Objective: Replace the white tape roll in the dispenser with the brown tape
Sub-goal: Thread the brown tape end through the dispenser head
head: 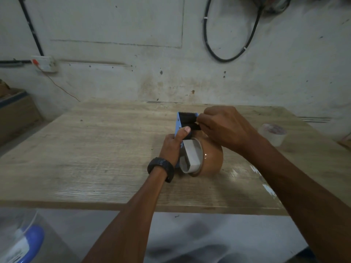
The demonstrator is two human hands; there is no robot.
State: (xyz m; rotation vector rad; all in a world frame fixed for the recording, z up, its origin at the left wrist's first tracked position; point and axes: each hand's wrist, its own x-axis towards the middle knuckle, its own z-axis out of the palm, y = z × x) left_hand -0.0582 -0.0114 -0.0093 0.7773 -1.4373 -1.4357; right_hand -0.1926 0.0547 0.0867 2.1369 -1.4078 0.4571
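The blue and black tape dispenser (187,121) lies on the wooden table (106,149), toothed blade end pointing away from me. A brown tape roll (211,158) sits on its hub at the near end. My left hand (173,145) grips the dispenser's blue side, thumb on top near the roller. My right hand (226,126) pinches something at the black front part just below the blade; what the fingers pinch is too small to tell. The white tape roll (273,133) stands apart at the table's right edge.
A plastered wall with a hanging black cable (229,57) rises behind the table. A socket box (44,63) is on the wall at left. A cardboard box (17,114) stands on the left, and a blue and white object (24,243) sits on the floor at bottom left.
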